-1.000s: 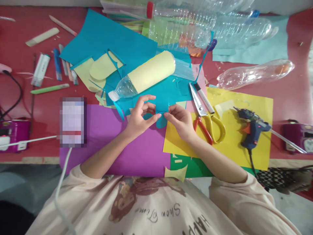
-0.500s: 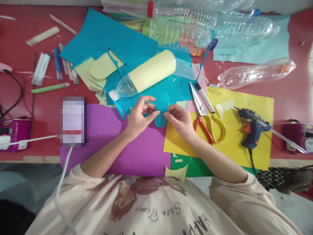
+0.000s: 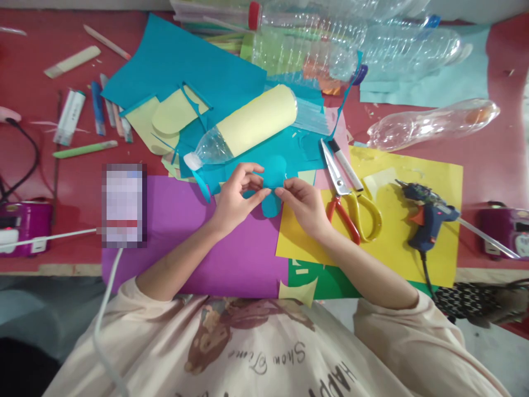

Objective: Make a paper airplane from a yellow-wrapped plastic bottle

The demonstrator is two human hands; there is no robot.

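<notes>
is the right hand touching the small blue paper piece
Touching: the head view shows the right hand with its thumb tip on the edge of the small blue paper piece.

The single view comes from a camera worn on the person's head; it faces forward and steeply down, with the printed shirt (image 3: 256,336) filling the bottom edge and the clear bottles (image 3: 306,49) crossing the top. It sits near enough to take in both forearms (image 3: 177,259) whole; the left hand (image 3: 235,196) and right hand (image 3: 306,207) fall about mid-frame, with red table (image 3: 25,77) reaching out to either side.
</notes>
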